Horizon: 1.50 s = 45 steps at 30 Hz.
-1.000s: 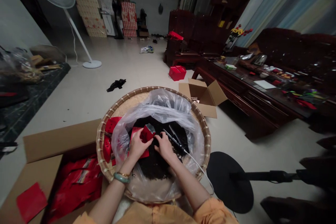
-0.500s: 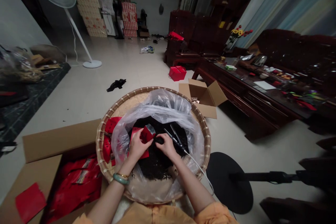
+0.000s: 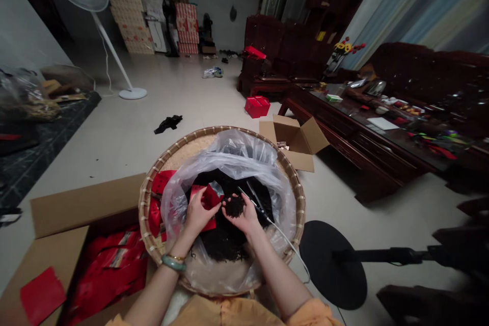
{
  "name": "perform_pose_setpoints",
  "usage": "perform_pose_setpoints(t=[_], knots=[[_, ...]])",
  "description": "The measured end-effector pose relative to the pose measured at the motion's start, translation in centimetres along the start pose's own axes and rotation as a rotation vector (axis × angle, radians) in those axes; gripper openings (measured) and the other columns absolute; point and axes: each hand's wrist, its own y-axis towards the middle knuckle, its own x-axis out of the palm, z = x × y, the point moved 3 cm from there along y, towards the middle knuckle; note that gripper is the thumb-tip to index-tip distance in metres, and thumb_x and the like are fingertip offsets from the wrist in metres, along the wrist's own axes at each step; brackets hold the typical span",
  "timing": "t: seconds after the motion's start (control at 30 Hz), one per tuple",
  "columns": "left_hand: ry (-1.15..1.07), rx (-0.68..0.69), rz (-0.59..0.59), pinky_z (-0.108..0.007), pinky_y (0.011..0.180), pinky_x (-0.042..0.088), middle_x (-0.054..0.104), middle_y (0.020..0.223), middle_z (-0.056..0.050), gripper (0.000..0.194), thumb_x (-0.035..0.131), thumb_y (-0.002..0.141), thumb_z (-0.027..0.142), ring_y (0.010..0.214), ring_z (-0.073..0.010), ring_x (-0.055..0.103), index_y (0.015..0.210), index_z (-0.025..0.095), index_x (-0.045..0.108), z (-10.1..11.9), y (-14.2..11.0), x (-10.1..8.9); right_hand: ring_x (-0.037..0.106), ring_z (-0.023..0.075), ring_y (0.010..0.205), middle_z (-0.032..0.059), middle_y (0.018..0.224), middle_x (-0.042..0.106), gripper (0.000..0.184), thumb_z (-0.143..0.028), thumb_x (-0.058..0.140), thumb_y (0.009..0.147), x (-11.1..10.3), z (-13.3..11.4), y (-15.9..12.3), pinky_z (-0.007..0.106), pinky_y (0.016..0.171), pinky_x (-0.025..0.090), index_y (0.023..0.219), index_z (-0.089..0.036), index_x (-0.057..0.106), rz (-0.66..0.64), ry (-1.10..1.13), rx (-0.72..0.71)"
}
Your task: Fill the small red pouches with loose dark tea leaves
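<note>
My left hand [image 3: 196, 214] pinches a small red packet [image 3: 213, 196] between thumb and fingers, its mouth tilted toward the other hand. My right hand [image 3: 249, 220] is turned palm up, fingers curled round a small heap of dark dried leaves [image 3: 234, 206], which look like tea. Both hands are close together above a larger pile of the same dark leaves [image 3: 223, 244]. A clear plastic bag [image 3: 173, 204] lines the round woven basket [image 3: 300, 198] around the pile. Beside my right hand lies a slim two-armed tool [image 3: 252, 198] with a white cord.
More red packets [image 3: 163, 182] lie at the basket's left side. An open carton [image 3: 87, 204] of red packets stands front left. Another open carton [image 3: 294, 137] and a red box [image 3: 257, 106] are beyond the basket. A black round stand base [image 3: 330, 265] sits to the right.
My right hand has turned from knuckles up to palm up, now showing the dark leaves in it. The red packet has tilted toward that hand.
</note>
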Motion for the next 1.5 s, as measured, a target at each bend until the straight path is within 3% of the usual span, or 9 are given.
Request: perform_pose_setpoints(t=[0.23,0.47,0.73,0.93,1.1,1.17,1.3,1.4,1.5], knots=[[-0.021,0.029,-0.004,-0.036,0.07,0.054,0.061,0.1,-0.011,0.059,0.07,0.064,0.04,0.084,-0.022,0.063,0.113,0.014,0.052,0.1,-0.1,-0.2,0.065,0.0199,0.082,0.0068,0.078,0.069,0.018,-0.027,0.044,0.084,2.1,-0.4,-0.9,0.035,0.071,0.053,0.079,-0.017,0.058,0.015,0.061,-0.059],[-0.004,0.069,0.016,-0.037,0.072,0.054,0.061,0.101,-0.011,0.058,0.07,0.064,0.042,0.088,-0.0238,0.063,0.112,0.015,0.053,0.2,-0.1,-0.3,0.064,0.0212,0.089,0.009,0.094,0.069,0.024,-0.032,0.049,0.08,3.0,-0.9,-1.3,0.035,0.077,0.051,0.09,-0.014,0.062,-0.091,-0.114,-0.216],[0.03,0.064,0.023,-0.038,0.073,0.053,0.062,0.099,-0.01,0.058,0.071,0.063,0.041,0.088,-0.024,0.062,0.112,0.016,0.053,-0.3,-0.1,-0.5,0.058,0.015,0.062,0.0022,0.074,0.063,0.026,-0.042,0.061,0.069,-1.3,-0.3,1.4,0.026,0.055,0.046,0.079,-0.017,0.063,0.181,-0.806,-0.543],[0.024,0.049,0.01,-0.037,0.072,0.053,0.061,0.102,-0.01,0.058,0.07,0.063,0.04,0.088,-0.0238,0.063,0.113,0.016,0.053,-0.4,-0.1,-0.3,0.054,0.0183,0.079,0.0021,0.077,0.062,0.012,-0.031,0.062,0.07,-1.2,-2.4,1.6,0.03,0.075,0.044,0.073,-0.019,0.064,0.231,-1.15,-0.721],[0.007,0.038,-0.008,-0.038,0.077,0.052,0.061,0.103,-0.01,0.059,0.07,0.063,0.04,0.093,-0.0251,0.061,0.114,0.017,0.052,-0.2,0.0,-0.2,0.054,0.0184,0.079,0.0014,0.079,0.058,0.015,-0.029,0.073,0.065,-0.5,-0.5,-0.5,0.032,0.079,0.042,0.071,-0.02,0.062,0.008,-1.59,-0.685],[0.001,0.026,-0.02,-0.039,0.078,0.052,0.061,0.104,-0.01,0.059,0.07,0.063,0.04,0.095,-0.0255,0.061,0.115,0.017,0.051,-0.1,0.1,-0.1,0.054,0.0205,0.082,0.0038,0.09,0.056,0.032,-0.034,0.079,0.059,-0.8,1.9,-1.4,0.033,0.076,0.045,0.082,-0.02,0.061,-0.127,-1.935,-0.622],[-0.023,0.007,-0.028,-0.039,0.078,0.052,0.06,0.105,-0.01,0.059,0.07,0.063,0.038,0.095,-0.0256,0.061,0.114,0.018,0.051,0.1,0.1,-0.1,0.052,0.0265,0.09,0.0089,0.105,0.05,0.065,-0.04,0.086,0.045,-2.1,5.5,-2.5,0.038,0.071,0.049,0.099,-0.02,0.054,-0.172,-2.347,-0.576],[-0.039,0.011,-0.018,-0.039,0.077,0.052,0.061,0.103,-0.01,0.058,0.07,0.062,0.038,0.093,-0.0255,0.062,0.113,0.018,0.052,0.3,0.0,-0.3,0.049,0.0268,0.096,0.0086,0.11,0.048,0.056,-0.035,0.081,0.056,-2.2,5.3,-2.3,0.037,0.07,0.049,0.103,-0.024,0.052,-0.196,-2.418,-0.626],[-0.036,0.006,-0.028,-0.038,0.076,0.053,0.062,0.103,-0.011,0.059,0.07,0.063,0.039,0.091,-0.0249,0.062,0.114,0.016,0.052,0.4,0.0,-0.5,0.047,0.0249,0.099,0.0078,0.112,0.047,0.041,-0.023,0.07,0.069,-1.3,2.6,-1.5,0.035,0.073,0.048,0.105,-0.025,0.051,-0.168,-2.385,-0.699]])
